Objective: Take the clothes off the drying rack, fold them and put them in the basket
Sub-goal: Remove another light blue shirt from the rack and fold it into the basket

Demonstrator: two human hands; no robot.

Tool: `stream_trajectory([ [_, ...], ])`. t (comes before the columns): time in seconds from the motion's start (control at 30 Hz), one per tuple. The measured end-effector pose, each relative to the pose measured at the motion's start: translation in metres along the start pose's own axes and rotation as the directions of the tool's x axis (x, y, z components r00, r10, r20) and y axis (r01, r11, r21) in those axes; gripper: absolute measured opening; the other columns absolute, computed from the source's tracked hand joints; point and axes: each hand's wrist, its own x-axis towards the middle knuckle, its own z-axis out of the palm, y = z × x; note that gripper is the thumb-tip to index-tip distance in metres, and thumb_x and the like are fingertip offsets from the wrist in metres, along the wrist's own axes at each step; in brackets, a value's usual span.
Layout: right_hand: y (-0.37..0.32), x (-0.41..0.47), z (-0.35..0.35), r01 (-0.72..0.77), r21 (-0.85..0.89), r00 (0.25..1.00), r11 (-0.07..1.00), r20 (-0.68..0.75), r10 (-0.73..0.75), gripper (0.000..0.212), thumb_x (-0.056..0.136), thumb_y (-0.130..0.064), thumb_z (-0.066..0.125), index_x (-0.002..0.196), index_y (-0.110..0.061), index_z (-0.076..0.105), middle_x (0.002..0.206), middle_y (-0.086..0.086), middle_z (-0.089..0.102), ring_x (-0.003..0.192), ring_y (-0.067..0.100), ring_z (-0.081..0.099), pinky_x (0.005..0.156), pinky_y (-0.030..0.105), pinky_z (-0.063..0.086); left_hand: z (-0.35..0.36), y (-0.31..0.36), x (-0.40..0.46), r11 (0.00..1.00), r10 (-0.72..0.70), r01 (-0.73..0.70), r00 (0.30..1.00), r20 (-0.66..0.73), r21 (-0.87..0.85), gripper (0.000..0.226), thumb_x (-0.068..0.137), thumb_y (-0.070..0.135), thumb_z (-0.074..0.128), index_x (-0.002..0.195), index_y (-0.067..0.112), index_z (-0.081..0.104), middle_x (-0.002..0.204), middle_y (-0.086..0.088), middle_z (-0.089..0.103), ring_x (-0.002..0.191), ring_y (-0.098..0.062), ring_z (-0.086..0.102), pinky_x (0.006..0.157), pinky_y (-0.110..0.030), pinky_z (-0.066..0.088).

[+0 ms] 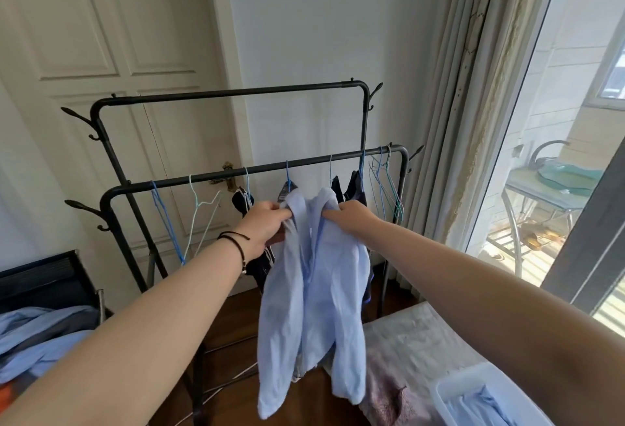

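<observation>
Light blue shirt (314, 290), of soft, creased woven cloth, hangs limp at picture centre, in front of the lower rail of the drying rack (236, 92); its collar is bunched at 12 o'clock of the garment and its two sleeves dangle at 6 o'clock. The left hand (262, 227), a thin black cord round its wrist, pinches the collar's left side with curled fingers; the right hand (351, 217) grips the right side likewise, so both hands are clamped on the cloth. The rack is of matte black round metal tube, with two horizontal rails and curved side hooks. On the lower rail hang thin wire hangers (385, 185), blue and pale, and about three dark garments (355, 189) partly hidden behind the shirt. At 5 o'clock, one translucent plastic basket (446, 395) with rounded rim holds blue cloth. At 8 o'clock lies a heap of blue fabric (37, 334).
</observation>
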Motion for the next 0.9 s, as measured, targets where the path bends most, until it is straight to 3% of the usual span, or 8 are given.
stream_trajectory([
  [0.1, -0.006, 0.002, 0.006, 0.032, 0.087, 0.999, 0.996, 0.012, -0.033, 0.041, 0.092, -0.044, 0.057, 0.067, -0.013, 0.047, 0.069, 0.001, 0.049, 0.062, 0.014, 0.045, 0.055, 0.025, 0.035, 0.01, 0.009, -0.005, 0.999, -0.008, 0.012, 0.996, 0.09, -0.042, 0.005, 0.09, 0.007, 0.063, 0.094, 0.007, 0.063, 0.083, -0.011, 0.065, 0.071, -0.019, 0.065, 0.063, -0.026, 0.058],
  [0.27, -0.01, -0.006, 0.007, 0.102, 0.349, 0.962, 0.931, 0.202, -0.181, 0.08, 0.069, -0.071, 0.069, 0.12, -0.011, 0.058, 0.118, 0.005, 0.066, 0.11, 0.018, 0.063, 0.101, 0.037, 0.048, 0.017, 0.017, -0.01, 0.993, 0.052, -0.028, 0.977, 0.208, -0.117, 0.019, 0.092, 0.012, 0.061, 0.105, 0.002, 0.07, 0.089, -0.013, 0.073, 0.076, -0.02, 0.069, 0.084, -0.03, 0.053],
  [0.37, -0.002, -0.005, -0.002, 0.262, 0.237, 0.94, 0.935, 0.158, -0.303, 0.035, 0.081, -0.032, 0.078, 0.1, -0.016, 0.054, 0.092, -0.003, 0.063, 0.083, 0.003, 0.059, 0.08, 0.02, 0.05, 0.013, 0.018, -0.012, 0.993, 0.119, -0.111, 0.959, 0.257, -0.045, 0.023, 0.091, 0.009, 0.057, 0.104, 0.013, 0.075, 0.103, -0.008, 0.074, 0.094, -0.019, 0.067, 0.091, -0.032, 0.05],
  [0.47, 0.005, -0.002, -0.012, 0.312, 0.278, 0.924, 0.909, 0.133, -0.358, 0.026, 0.086, -0.008, 0.069, 0.11, -0.013, 0.06, 0.101, 0.006, 0.068, 0.094, 0.014, 0.064, 0.094, 0.037, 0.053, -0.001, 0.012, -0.005, 0.948, 0.269, -0.282, 0.958, 0.096, 0.151, 0.02, 0.085, 0.011, 0.068, 0.102, 0.023, 0.071, 0.104, 0.0, 0.068, 0.1, -0.016, 0.06, 0.082, -0.024, 0.048],
  [0.53, 0.003, -0.005, -0.02, 0.301, 0.33, 0.91, 0.895, 0.18, -0.373, 0.025, 0.091, 0.0, 0.062, 0.115, -0.008, 0.061, 0.103, 0.005, 0.067, 0.099, 0.018, 0.064, 0.099, 0.037, 0.05, -0.017, 0.005, 0.005, 0.953, 0.259, -0.259, 0.966, 0.019, 0.155, 0.053, 0.076, 0.017, 0.081, 0.121, 0.022, 0.054, 0.118, 0.003, 0.055, 0.112, -0.015, 0.05, 0.091, -0.025, 0.043],
  [0.63, 0.0, -0.007, -0.024, 0.324, 0.347, 0.874, 0.88, 0.248, -0.419, 0.023, 0.094, 0.008, 0.053, 0.116, 0.006, 0.058, 0.105, 0.011, 0.063, 0.101, 0.02, 0.06, 0.101, 0.039, 0.046, -0.03, -0.001, 0.009, 0.987, 0.112, -0.134, 0.968, 0.225, 0.088, 0.106, 0.069, 0.018, 0.085, 0.151, 0.024, 0.019, 0.14, 0.013, 0.038, 0.131, -0.009, 0.035, 0.103, -0.027, 0.033],
  [0.77, -0.005, -0.006, -0.022, 0.296, 0.46, 0.841, 0.837, 0.29, -0.456, 0.026, 0.095, 0.008, 0.05, 0.116, -0.002, 0.061, 0.109, 0.011, 0.064, 0.104, 0.022, 0.061, 0.102, 0.041, 0.047, -0.023, -0.007, 0.004, 0.991, 0.076, -0.12, 0.868, 0.491, 0.059, 0.082, 0.061, 0.019, 0.088, 0.135, 0.019, 0.052, 0.126, -0.002, 0.067, 0.12, -0.019, 0.06, 0.101, -0.034, 0.05],
  [0.9, -0.007, -0.005, -0.022, 0.27, 0.54, 0.831, 0.797, 0.287, -0.476, 0.028, 0.093, 0.01, 0.051, 0.112, -0.006, 0.063, 0.108, 0.012, 0.065, 0.102, 0.023, 0.062, 0.102, 0.043, 0.047, -0.005, -0.003, 0.01, 0.985, 0.146, -0.171, 0.896, 0.419, 0.024, 0.067, 0.055, 0.024, 0.093, 0.117, 0.021, 0.068, 0.112, -0.002, 0.073, 0.113, -0.021, 0.064, 0.097, -0.032, 0.051],
])
